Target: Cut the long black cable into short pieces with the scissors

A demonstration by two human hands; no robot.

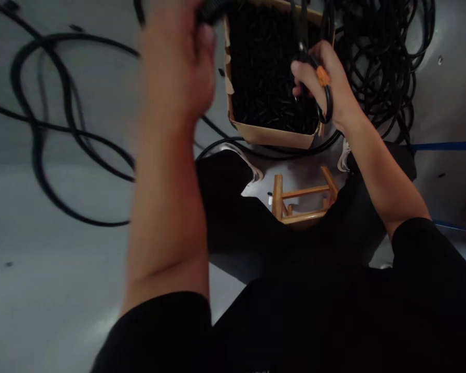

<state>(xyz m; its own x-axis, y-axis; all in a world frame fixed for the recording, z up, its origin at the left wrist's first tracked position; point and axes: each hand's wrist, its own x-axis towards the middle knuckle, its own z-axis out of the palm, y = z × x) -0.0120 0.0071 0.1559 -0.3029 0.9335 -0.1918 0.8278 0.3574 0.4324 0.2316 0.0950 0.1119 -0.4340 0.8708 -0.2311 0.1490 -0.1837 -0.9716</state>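
My left hand (184, 67), smeared by motion at the top edge, is closed on a black ribbed piece (213, 9); the frame cuts off part of both. My right hand (326, 80) grips a pair of scissors (303, 47) with black handles and an orange part, the blades pointing up and away from me. Beneath the scissors is an open cardboard box (277, 135), filled with short black pieces (264, 72).
Black cable (50, 194) lies in wide loops on the grey floor at left. A tangled heap of black cable (380, 67) is right of the box. Between my legs stands a small wooden stool (305, 192). A blue strip (446, 146) crosses the floor at right.
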